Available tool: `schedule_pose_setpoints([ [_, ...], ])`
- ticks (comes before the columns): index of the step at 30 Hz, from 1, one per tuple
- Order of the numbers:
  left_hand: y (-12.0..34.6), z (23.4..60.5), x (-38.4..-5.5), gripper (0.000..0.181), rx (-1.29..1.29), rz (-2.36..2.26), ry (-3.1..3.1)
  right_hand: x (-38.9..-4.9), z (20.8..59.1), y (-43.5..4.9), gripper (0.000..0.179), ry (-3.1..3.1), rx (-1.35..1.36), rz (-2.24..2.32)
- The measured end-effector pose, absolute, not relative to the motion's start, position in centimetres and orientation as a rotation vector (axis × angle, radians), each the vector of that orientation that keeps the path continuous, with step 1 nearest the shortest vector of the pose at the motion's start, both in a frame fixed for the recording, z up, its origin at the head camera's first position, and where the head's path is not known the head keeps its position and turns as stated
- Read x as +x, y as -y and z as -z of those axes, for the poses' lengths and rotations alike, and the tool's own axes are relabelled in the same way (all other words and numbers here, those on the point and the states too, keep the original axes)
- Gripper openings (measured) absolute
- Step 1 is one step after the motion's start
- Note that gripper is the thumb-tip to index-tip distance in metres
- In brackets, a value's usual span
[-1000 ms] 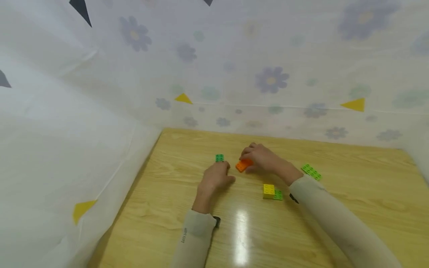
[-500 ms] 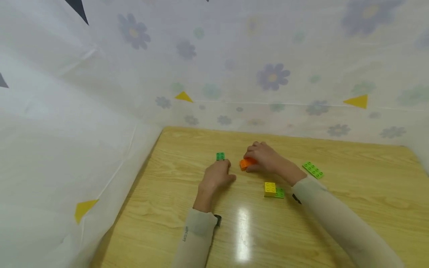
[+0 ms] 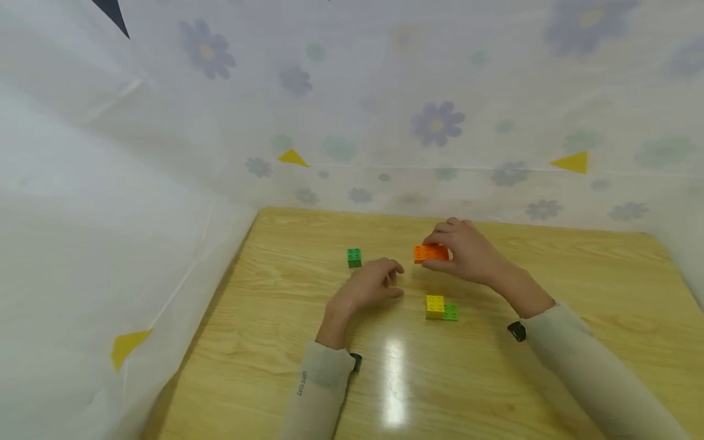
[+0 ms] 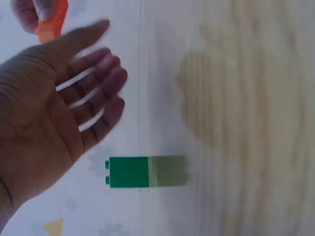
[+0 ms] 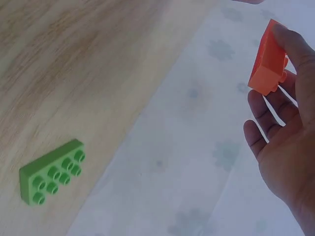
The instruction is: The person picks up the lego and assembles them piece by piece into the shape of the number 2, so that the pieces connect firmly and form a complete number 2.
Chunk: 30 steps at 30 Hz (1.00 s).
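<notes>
My right hand pinches an orange toy building brick between thumb and fingers, above the far part of the table. In the right wrist view the orange brick is tilted, its studs facing the palm. My left hand, fingers relaxed and holding nothing, hovers left of it. Behind the left hand a dark green brick stands on the table, studs up; the left wrist view shows this green brick from the side, just beyond the fingers.
Nearer on the table is a yellow brick with a lower green brick showing at its right. A long light green brick lies studs up, hidden by my right arm in the head view. Patterned white sheeting encloses the table.
My right hand has lifted the orange brick up and to the right, turning it crosswise. My left hand has shifted right, away from the dark green brick. The long light green brick became hidden.
</notes>
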<state>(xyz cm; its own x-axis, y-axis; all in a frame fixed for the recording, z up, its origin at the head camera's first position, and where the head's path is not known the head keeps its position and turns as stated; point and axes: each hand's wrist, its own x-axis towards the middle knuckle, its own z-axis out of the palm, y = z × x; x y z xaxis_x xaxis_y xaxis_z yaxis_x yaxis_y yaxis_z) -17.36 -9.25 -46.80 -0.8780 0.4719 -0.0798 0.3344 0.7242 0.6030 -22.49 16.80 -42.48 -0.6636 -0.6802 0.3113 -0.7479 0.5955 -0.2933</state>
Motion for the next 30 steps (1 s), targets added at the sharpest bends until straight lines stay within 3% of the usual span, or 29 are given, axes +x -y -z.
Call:
schedule_pose_setpoints([
  [8, 7.9, 47.4, -17.1, 0.057, 0.92, -0.923, -2.545, -19.5, 41.8, -18.1, 0.032, 2.726, 1.106, -0.639],
  [19, 6.9, 47.4, -16.7, 0.033, 0.918, -0.805, -2.66, -16.9, 44.0, -18.0, 0.029, 2.688, 1.111, -0.753],
  [30, 6.1, 47.5, -16.6, 0.031, 0.883, -0.791, -2.726, -16.3, 46.2, -18.0, 0.032, 2.697, 1.086, -0.727],
])
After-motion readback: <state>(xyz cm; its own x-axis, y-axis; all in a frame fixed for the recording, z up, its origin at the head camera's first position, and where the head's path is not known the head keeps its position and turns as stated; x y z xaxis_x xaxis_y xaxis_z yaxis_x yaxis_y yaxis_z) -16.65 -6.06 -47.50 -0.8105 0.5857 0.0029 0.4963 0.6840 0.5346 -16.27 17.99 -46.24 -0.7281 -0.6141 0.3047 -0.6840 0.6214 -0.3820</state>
